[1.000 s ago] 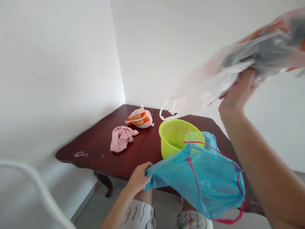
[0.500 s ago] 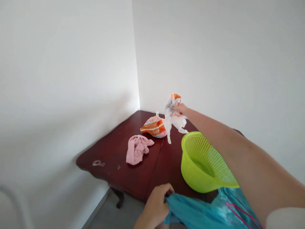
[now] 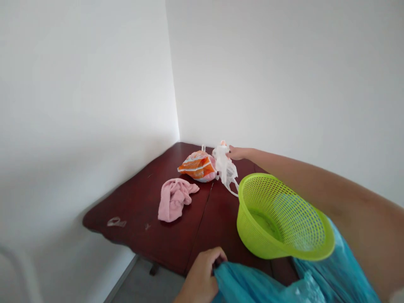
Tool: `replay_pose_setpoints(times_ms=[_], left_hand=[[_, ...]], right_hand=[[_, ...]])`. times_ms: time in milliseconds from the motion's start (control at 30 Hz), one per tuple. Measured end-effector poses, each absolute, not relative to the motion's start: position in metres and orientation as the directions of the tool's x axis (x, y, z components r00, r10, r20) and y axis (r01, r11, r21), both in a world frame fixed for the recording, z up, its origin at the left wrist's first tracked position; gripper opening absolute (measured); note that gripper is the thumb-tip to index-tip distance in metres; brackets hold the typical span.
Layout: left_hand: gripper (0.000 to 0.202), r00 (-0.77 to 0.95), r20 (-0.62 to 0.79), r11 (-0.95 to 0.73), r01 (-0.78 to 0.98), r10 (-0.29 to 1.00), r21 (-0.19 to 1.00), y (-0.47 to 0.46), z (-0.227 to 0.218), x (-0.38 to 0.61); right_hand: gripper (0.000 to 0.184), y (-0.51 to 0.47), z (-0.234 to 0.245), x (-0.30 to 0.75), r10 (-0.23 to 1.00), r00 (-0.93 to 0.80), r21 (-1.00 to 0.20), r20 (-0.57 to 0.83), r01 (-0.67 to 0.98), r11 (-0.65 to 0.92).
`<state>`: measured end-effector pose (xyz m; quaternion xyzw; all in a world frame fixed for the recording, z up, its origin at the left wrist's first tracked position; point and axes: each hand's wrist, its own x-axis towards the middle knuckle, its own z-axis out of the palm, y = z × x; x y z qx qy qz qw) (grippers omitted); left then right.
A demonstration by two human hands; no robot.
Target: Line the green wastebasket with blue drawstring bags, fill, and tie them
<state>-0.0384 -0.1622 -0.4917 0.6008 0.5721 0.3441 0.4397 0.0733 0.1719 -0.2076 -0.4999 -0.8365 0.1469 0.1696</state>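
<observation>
At the bottom, my left hand is closed on the gathered edge of a blue plastic bag. The blue bag stretches rightward below the green basket. My right hand reaches across to the back of the table, its fingers at the right side of a crumpled white plastic bag. The fingertips are partly hidden by this bag, whose handle trails on the table. Just left of it lies an orange and white plastic bag. A pink cloth lies crumpled nearer to me.
A lime-green perforated basket stands tilted at the table's right front, under my right forearm. The dark red wooden table fits into a corner between white walls. Grey floor shows below its front edge.
My right hand has lowered the white plastic bag onto the table, beside the orange and white one. The view has shifted slightly. My left hand keeps its hold on the blue bag.
</observation>
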Motion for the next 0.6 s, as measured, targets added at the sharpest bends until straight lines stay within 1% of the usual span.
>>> replay_pose_setpoints(times_ms=[67,133,167,200,233,300,333,367,400,433,467,500,533,567,600], left_hand=[[0.015,0.097,-0.086,0.043,0.378,0.992,0.925,-0.163,-0.486,-0.037],[0.015,0.106,-0.093,0.047,0.371,0.99,0.928,-0.164,-0.48,-0.036],[0.015,0.115,-0.094,0.046,0.365,0.989,0.93,-0.164,-0.477,-0.036],[0.016,0.127,-0.093,0.041,0.358,0.988,0.933,-0.165,-0.475,-0.037],[0.016,0.138,-0.086,0.032,0.355,0.987,0.934,-0.166,-0.473,-0.038],[0.019,0.148,-0.054,-0.003,0.365,0.988,0.931,-0.169,-0.472,-0.039],[0.02,0.145,-0.034,-0.024,0.377,0.989,0.926,-0.171,-0.472,-0.039],[0.022,0.132,-0.01,-0.042,0.39,0.991,0.92,-0.174,-0.474,-0.038],[0.023,0.104,0.015,-0.056,0.402,0.995,0.914,-0.177,-0.476,-0.036],[0.024,0.064,0.039,-0.062,0.41,0.997,0.91,-0.181,-0.478,-0.033],[0.025,0.021,0.064,-0.067,0.41,0.998,0.909,-0.185,-0.481,-0.029],[0.026,-0.021,0.088,-0.072,0.397,0.996,0.915,-0.189,-0.483,-0.025],[0.025,-0.06,0.109,-0.079,0.37,0.992,0.926,-0.193,-0.485,-0.02],[0.025,-0.102,0.128,-0.087,0.336,0.986,0.938,-0.197,-0.486,-0.014],[0.026,-0.147,0.147,-0.096,0.304,0.978,0.948,-0.201,-0.487,-0.01]], right_hand=[[0.043,0.149,-0.195,0.096,0.875,-0.462,-0.369,0.145,0.795,0.481],[0.045,0.105,-0.181,0.13,0.845,-0.498,-0.328,0.192,0.779,0.534],[0.04,0.073,-0.176,0.151,0.82,-0.529,-0.309,0.218,0.76,0.572],[0.032,0.037,-0.173,0.175,0.765,-0.586,-0.263,0.269,0.719,0.643],[0.029,-0.003,-0.173,0.199,0.724,-0.62,-0.247,0.303,0.683,0.688],[0.04,-0.086,-0.189,0.244,0.67,-0.668,-0.269,0.325,0.614,0.742],[0.04,-0.124,-0.206,0.263,0.661,-0.68,-0.282,0.318,0.598,0.751],[0.036,-0.159,-0.231,0.279,0.674,-0.675,-0.275,0.299,0.616,0.738],[0.031,-0.188,-0.263,0.291,0.714,-0.641,-0.257,0.28,0.667,0.699],[0.033,-0.211,-0.301,0.3,0.768,-0.577,-0.239,0.279,0.733,0.637],[0.046,-0.228,-0.343,0.306,0.819,-0.504,-0.24,0.273,0.789,0.565],[0.065,-0.241,-0.387,0.31,0.859,-0.435,-0.246,0.268,0.832,0.498],[0.078,-0.249,-0.43,0.313,0.887,-0.388,-0.253,0.252,0.858,0.447],[0.082,-0.256,-0.47,0.314,0.904,-0.361,-0.272,0.227,0.868,0.415],[0.075,-0.261,-0.504,0.314,0.923,-0.33,-0.298,0.198,0.877,0.378]])
